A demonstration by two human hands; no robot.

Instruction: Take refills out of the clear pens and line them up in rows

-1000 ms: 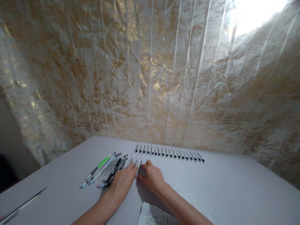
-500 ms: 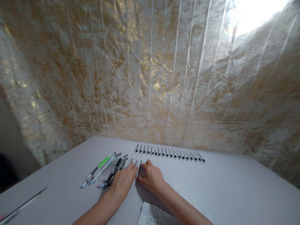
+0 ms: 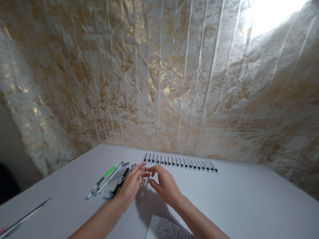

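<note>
My left hand (image 3: pixel 132 182) hovers beside the pile of pens (image 3: pixel 117 179), its fingers loosely bent and apart. Facing it, my right hand (image 3: pixel 164 182) curves its thumb and forefinger into a C, and its fingertips almost meet those of the left. In the gap between the hands shows the dark line of a slim clear pen (image 3: pixel 147 182), apparently lying on the table. I see no pen plainly gripped by either hand. Beyond them runs a long row of clear pens with black parts (image 3: pixel 177 162), laid side by side.
A green and black pen (image 3: pixel 109 171) lies at the pile's left edge. At the lower left are a few more long thin items (image 3: pixel 27 215). A sheet of paper with writing (image 3: pixel 166 229) sits at the near edge of the white table (image 3: pixel 249 199). Behind rises a shiny gold-patterned curtain (image 3: pixel 174 83).
Both hands have lifted off the table and come closer together, their shadow spreading below. My right fingers have come away from the slim pen, which looks to be in the same spot.
</note>
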